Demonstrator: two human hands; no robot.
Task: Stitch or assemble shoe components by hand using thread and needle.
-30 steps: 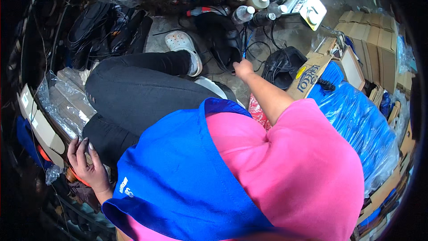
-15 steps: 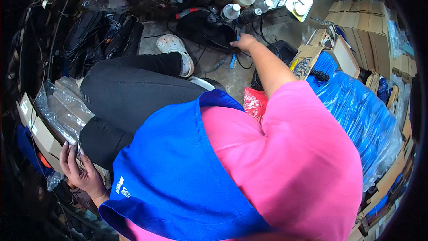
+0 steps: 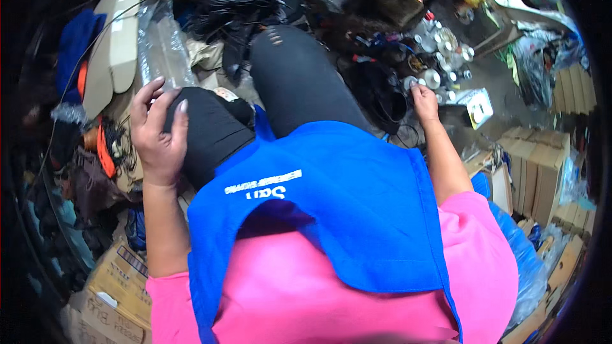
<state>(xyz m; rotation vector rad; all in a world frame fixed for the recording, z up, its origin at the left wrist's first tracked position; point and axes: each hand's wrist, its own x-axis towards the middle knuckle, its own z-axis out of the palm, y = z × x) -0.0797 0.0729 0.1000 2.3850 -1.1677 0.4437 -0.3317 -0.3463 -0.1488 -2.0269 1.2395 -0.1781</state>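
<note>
My left hand (image 3: 159, 137) is raised beside my black-trousered left knee (image 3: 210, 130), fingers spread, with nothing in it. My right arm stretches forward to a cluster of bottles on the floor. The fingers of my right hand (image 3: 425, 105) are drawn together, and their tips overlap the nearest clear bottle (image 3: 408, 81) with a pale cap. Whether they grip it is hidden by the hand. A black, open-mouthed, bag-like thing (image 3: 380, 97) lies just left of that hand. My blue apron (image 3: 357, 185) covers my lap.
Flat cardboard pieces (image 3: 124, 48) and clear plastic wrap (image 3: 164, 38) lie front left. A white printed card (image 3: 479, 108) sits right of the bottles. Stacked cardboard (image 3: 532, 162) and a blue plastic-wrapped bundle (image 3: 516, 236) stand at my right. A cardboard box (image 3: 124, 274) is low left.
The view has swung left. My right hand has left the black thing's rim and reached the bottles. My left hand has stayed open near my knee.
</note>
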